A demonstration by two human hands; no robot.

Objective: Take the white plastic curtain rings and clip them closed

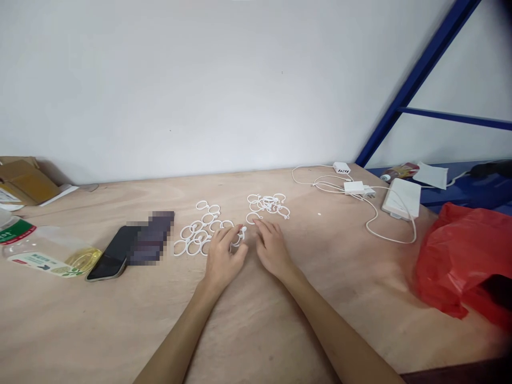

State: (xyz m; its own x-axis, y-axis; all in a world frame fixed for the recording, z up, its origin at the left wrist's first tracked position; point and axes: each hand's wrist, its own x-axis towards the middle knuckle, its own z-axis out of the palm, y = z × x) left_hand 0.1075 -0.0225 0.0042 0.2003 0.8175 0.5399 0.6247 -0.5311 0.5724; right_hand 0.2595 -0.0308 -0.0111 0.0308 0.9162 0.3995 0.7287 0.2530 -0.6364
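Note:
White plastic rings, each with a small eyelet, which look like curtain rings, lie in two groups on the wooden table. Over the right edge of the larger left group [187,232] rests my left hand [224,255], fingers bent and thumb apart. A ring [243,235] shows between its index finger and thumb, partly hidden. My right hand [273,248] is beside it, fingers loosely spread and palm down. Its fingertips reach the near edge of a single ring [247,219]. Just beyond lies the smaller, tangled group [269,203].
A phone [110,256], a pixelated dark item [150,240] and a clear plastic jar [36,245] are at left, with a cardboard box [26,181] behind. At right are a charger [354,188] with white cables, a white box [403,197] and a red plastic bag [468,256].

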